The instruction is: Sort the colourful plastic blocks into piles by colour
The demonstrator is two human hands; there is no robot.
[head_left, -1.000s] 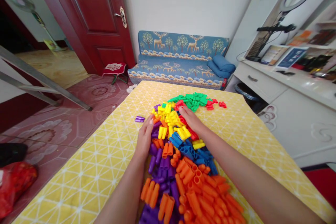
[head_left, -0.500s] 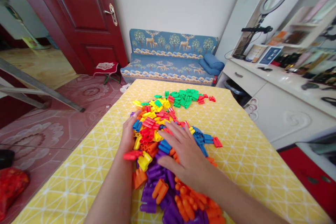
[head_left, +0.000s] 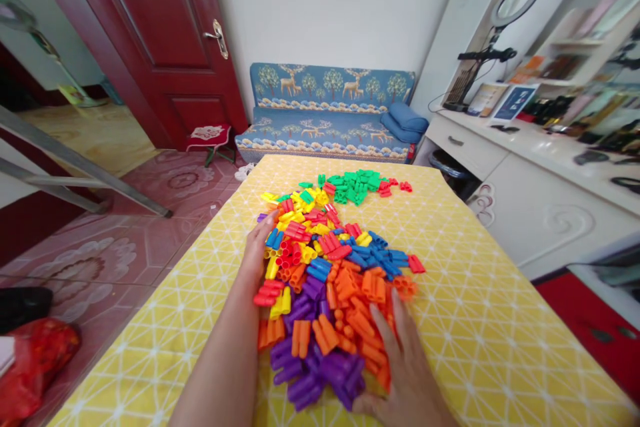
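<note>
A long heap of plastic bullet-shaped building blocks runs along the table. My left hand (head_left: 256, 247) rests against the heap's left side, fingers stretched forward, next to red blocks (head_left: 287, 255) and yellow blocks (head_left: 314, 198). At the near right edge, my right hand (head_left: 407, 363) is spread beside orange blocks (head_left: 361, 310), its thumb by the purple blocks (head_left: 305, 373). Neither hand grips a block. Blue blocks (head_left: 377, 257) lie right of the middle, and green blocks (head_left: 356, 185) form the far end.
A yellow patterned cloth (head_left: 490, 320) covers the table. Beyond it stands a blue sofa (head_left: 320, 123). On the right is a white dresser (head_left: 480, 153) with a ring light (head_left: 517, 3). A red stool (head_left: 210, 137) and a metal ladder-like frame (head_left: 75, 157) stand at left.
My right hand has moved from above the heap's middle back toward me, to the near right edge, uncovering orange and blue blocks. The purple blocks sit closer together. My left hand stays alongside the heap.
</note>
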